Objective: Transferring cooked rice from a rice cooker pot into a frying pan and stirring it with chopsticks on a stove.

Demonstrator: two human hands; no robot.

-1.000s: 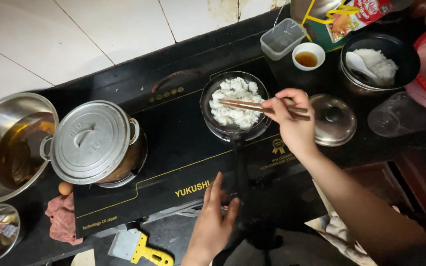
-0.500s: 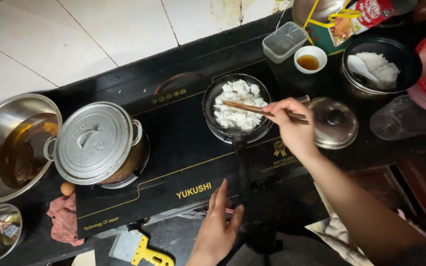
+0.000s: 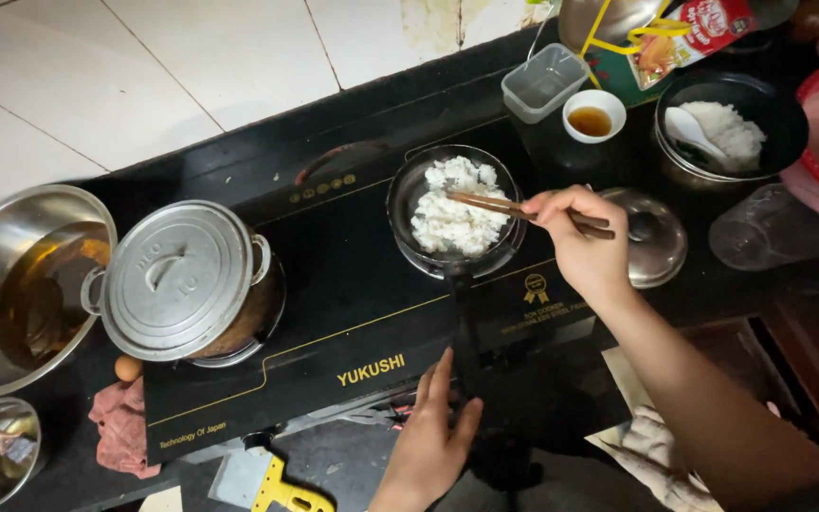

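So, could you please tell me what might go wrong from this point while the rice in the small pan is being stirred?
1. The left hand only rests by the pan handle without clearly gripping it, so the small pan might shift under the chopsticks held by the right hand.
2. The rice is heaped, so some could spill onto the black cooktop.
3. The right forearm passes close to the loose metal lid and might knock it.

We look almost straight down from one head-worn camera onto the flat black glass induction cooktop, from standing height, facing the pale tiled wall; our own forearms enter from the bottom edge.
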